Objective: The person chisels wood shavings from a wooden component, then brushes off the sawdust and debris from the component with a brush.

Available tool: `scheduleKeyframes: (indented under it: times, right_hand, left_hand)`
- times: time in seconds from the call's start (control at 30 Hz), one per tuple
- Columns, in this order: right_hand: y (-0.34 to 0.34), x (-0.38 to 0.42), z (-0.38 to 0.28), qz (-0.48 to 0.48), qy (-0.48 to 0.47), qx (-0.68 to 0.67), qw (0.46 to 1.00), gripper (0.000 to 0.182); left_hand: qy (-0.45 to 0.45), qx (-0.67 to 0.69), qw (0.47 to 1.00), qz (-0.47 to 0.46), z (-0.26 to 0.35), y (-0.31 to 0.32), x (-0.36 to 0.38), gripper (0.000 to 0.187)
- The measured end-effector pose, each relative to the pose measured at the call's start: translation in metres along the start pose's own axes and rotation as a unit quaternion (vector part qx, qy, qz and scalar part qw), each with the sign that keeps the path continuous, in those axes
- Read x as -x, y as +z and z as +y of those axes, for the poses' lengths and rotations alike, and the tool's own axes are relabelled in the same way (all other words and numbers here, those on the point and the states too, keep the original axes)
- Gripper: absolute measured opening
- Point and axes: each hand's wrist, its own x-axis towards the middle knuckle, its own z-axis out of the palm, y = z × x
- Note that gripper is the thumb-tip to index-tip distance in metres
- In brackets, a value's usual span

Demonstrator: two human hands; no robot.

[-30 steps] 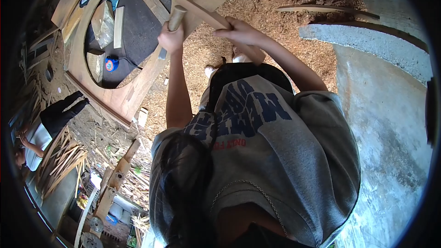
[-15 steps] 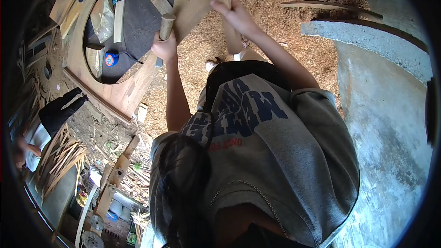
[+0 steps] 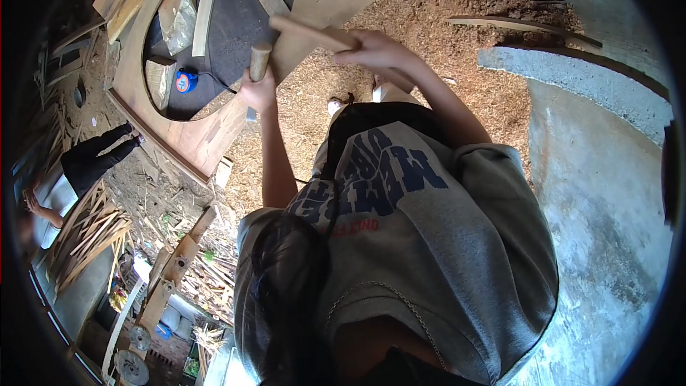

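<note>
My left hand [image 3: 259,91] is wrapped round a chisel's thick round wooden handle [image 3: 260,61], which stands upright; a bit of its metal blade [image 3: 251,113] shows below the fist, by the edge of a curved wooden frame [image 3: 204,136]. Where the blade's tip rests cannot be made out. My right hand [image 3: 368,50] grips a wooden bar [image 3: 311,31], slightly blurred, that slants up and left. The bar's far end is above and to the right of the handle's top, apart from it. Part of the bar is behind my right hand and forearm.
A blue tape measure [image 3: 186,81] and wood blocks [image 3: 160,80] lie on the dark surface inside the frame. Shavings [image 3: 457,50] cover the floor. A curved concrete ledge [image 3: 572,75] is at right. Another person [image 3: 57,193] is at far left, near wood strips [image 3: 86,246].
My right hand has moved down, and the bar has swung from nearly upright to slanting left, towards the handle. My left hand still holds the chisel. The view has shifted slightly.
</note>
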Motion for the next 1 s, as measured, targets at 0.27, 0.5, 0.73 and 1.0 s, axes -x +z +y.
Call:
scheduleKeyframes:
  times: [0.27, 0.5, 0.73, 1.0]
  right_hand:
    - [-0.03, 0.04, 0.049, 0.216, 0.013, -0.081, 0.973, 0.078]
    - [-0.049, 0.069, 0.067, 0.281, 0.096, -0.1, 0.95, 0.073]
    - [-0.092, 0.113, 0.066, 0.405, 0.128, -0.042, 0.904, 0.069]
    - [-0.048, 0.074, 0.089, 0.389, 0.06, -0.186, 0.9, 0.078]
  left_hand:
    - [0.05, 0.04, 0.998, -0.03, -0.005, -0.016, 0.016, 0.022]
    - [0.268, 0.17, 0.946, -0.068, 0.13, 0.062, 0.011, 0.035]
    - [0.217, 0.104, 0.95, -0.201, 0.184, 0.126, 0.029, 0.038]
    - [0.12, 0.106, 0.979, -0.126, 0.178, 0.123, 0.012, 0.035]
